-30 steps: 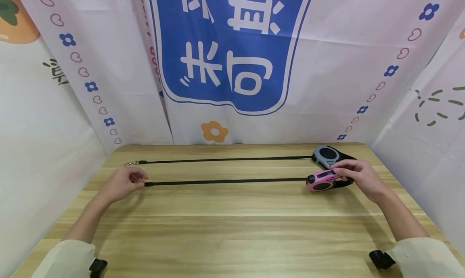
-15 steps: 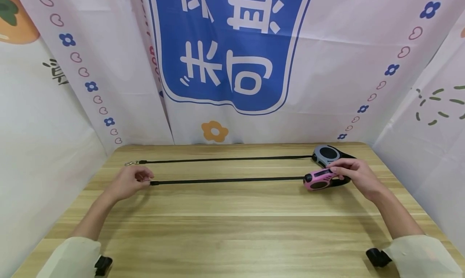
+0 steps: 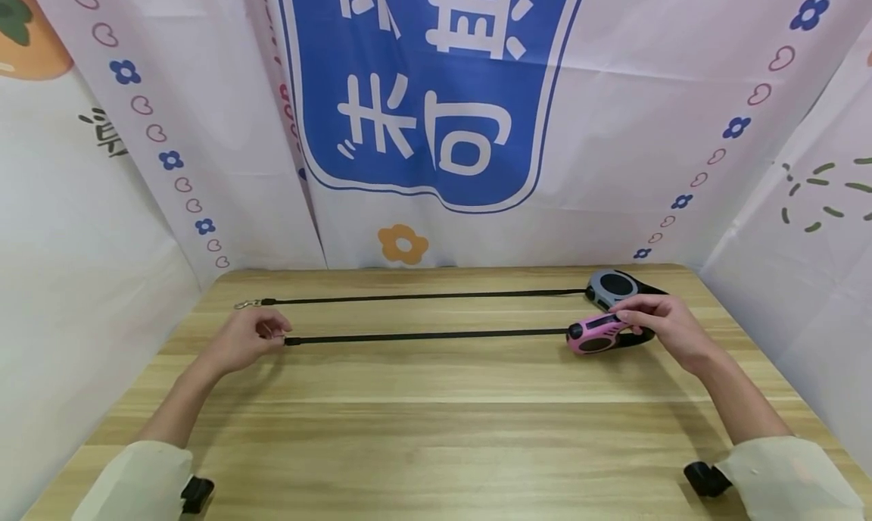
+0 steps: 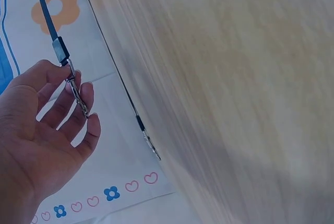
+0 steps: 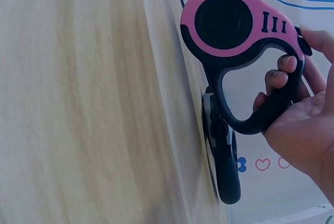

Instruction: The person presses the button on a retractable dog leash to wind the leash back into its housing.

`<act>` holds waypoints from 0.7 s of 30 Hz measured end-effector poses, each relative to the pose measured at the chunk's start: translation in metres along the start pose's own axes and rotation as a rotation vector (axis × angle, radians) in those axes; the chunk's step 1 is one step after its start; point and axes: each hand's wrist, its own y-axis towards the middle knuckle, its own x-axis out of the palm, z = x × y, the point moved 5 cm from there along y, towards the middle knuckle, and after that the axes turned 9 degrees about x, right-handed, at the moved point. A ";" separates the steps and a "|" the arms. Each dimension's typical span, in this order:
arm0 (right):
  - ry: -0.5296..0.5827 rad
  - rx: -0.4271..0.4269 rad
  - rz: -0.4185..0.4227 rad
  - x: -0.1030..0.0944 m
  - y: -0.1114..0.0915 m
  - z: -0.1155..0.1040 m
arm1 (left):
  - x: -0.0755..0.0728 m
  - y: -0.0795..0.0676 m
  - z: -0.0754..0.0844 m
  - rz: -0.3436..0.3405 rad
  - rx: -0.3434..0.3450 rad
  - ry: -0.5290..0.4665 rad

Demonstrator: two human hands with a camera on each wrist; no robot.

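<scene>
In my right hand I grip the handle of a pink and black retractable dog leash; my fingers pass through its loop and the thumb rests near the button. Its black strap runs nearly straight across to my left hand. There the fingers pinch the metal snap hook at the strap's end. Behind, a grey and black retractable leash lies on the table, its strap stretched parallel and ending in a metal hook at the left.
The wooden table reaches back to a printed cloth backdrop. White cloth walls stand at both sides. The grey leash lies just behind my right hand.
Both hands have come slightly closer together, left hand moving right and right hand moving left. The strap between them is a little shorter. The grey leash has stayed put.
</scene>
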 end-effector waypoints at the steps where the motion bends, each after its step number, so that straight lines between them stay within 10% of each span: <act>1: -0.001 0.001 0.000 0.000 0.000 0.000 | 0.000 0.000 0.000 0.002 0.002 -0.003; 21: -0.029 0.022 0.005 0.003 0.001 -0.002 | 0.006 0.003 0.001 -0.006 0.027 -0.046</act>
